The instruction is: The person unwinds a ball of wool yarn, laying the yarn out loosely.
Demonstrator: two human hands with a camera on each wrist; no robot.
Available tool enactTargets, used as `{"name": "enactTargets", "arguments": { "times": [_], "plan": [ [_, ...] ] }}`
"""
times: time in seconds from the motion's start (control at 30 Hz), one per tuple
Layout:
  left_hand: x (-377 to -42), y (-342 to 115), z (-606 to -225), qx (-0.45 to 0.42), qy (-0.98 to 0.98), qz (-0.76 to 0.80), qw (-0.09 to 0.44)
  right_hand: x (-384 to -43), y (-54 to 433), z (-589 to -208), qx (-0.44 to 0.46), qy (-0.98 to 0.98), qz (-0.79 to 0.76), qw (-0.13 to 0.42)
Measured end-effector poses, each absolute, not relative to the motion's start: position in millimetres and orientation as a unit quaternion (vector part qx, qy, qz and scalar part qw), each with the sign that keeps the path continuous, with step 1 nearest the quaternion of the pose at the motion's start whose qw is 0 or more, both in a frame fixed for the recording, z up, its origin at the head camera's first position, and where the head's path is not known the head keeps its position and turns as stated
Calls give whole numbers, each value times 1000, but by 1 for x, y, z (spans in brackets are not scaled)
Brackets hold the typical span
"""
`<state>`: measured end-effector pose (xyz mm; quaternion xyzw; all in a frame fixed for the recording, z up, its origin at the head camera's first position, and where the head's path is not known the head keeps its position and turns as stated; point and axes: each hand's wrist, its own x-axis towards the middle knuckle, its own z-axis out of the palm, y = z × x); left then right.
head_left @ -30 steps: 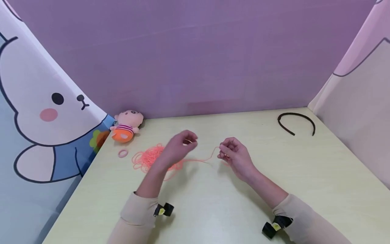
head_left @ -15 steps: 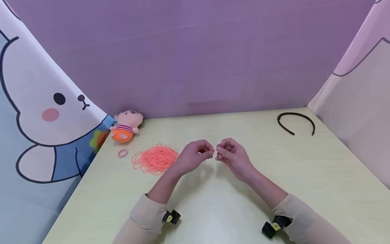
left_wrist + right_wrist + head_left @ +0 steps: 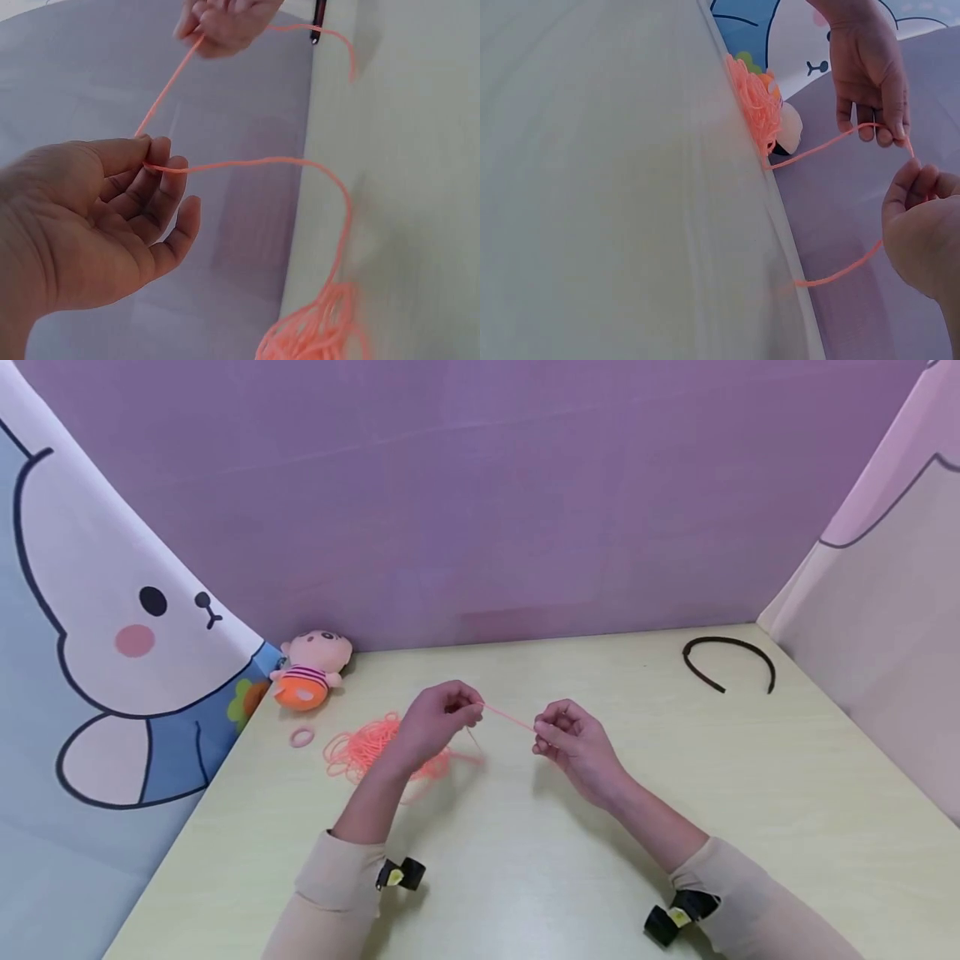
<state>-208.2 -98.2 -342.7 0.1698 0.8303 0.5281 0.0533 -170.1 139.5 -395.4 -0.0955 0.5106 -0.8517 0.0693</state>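
Observation:
A strand of coral-orange cord [image 3: 507, 717] runs taut between the two hands above the table. My left hand [image 3: 438, 718] pinches it between thumb and index finger, the other fingers loosely curled. From there the cord sags back to a loose tangled heap of the same cord [image 3: 363, 750], partly hidden behind the left hand in the head view. My right hand [image 3: 577, 747] pinches the strand lower and to the right. In the left wrist view, a short loose end [image 3: 351, 60] hangs beyond the right hand [image 3: 229, 26].
A small plush doll [image 3: 313, 670] in orange and stripes leans at the table's back left corner. Close in front of it lies a pink ring [image 3: 302, 737]. A dark, open hoop like a headband [image 3: 727, 641] rests at the back right. Printed cloth walls [image 3: 480, 510] border the table.
My left hand first came right to the right hand and took hold of the cord. It then moved back left, drawing the strand taut. The right hand has hardly moved.

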Motion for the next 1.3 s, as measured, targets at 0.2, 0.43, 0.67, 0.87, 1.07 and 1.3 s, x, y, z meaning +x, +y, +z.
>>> {"name": "enactTargets", "arguments": {
  "times": [0.2,0.43,0.67,0.87,1.07,1.3],
  "plan": [
    [-216,-123,-337,129,844,520,30,-170,140,-397,-96,512,-851,68],
    [-221,-150,-329,81,843,532,4,-170,141,-399,-97,509,-853,66],
    [-224,-176,-323,23,847,531,-10,-170,140,-399,-98,507,-853,68],
    [-222,-198,-318,-26,860,509,-2,-170,141,-399,-99,511,-851,67],
    [-220,-206,-317,-45,912,400,75,-169,142,-400,-95,508,-854,64],
    [-216,-197,-312,-47,932,353,76,-170,147,-399,-89,538,-837,44]
  ]
}}
